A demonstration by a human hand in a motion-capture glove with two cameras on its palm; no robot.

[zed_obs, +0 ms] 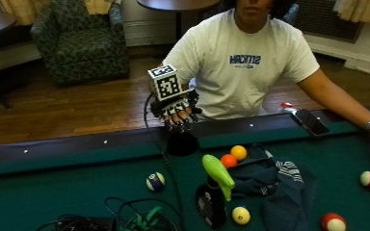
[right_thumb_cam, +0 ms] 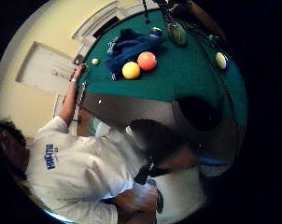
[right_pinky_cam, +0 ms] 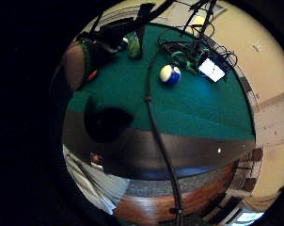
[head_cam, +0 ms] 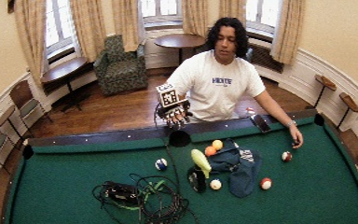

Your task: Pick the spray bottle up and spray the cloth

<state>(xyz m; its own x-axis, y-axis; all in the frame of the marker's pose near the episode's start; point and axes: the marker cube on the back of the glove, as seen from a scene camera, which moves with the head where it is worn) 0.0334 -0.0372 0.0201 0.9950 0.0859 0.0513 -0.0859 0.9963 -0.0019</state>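
Green felt table bears curved spray bottle, rumpled cloth; gloved hands hang slack, empty.

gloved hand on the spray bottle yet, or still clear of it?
Apart. The outside view shows the gloved right hand above the table's rail, with bare green felt between it and the spray bottle.
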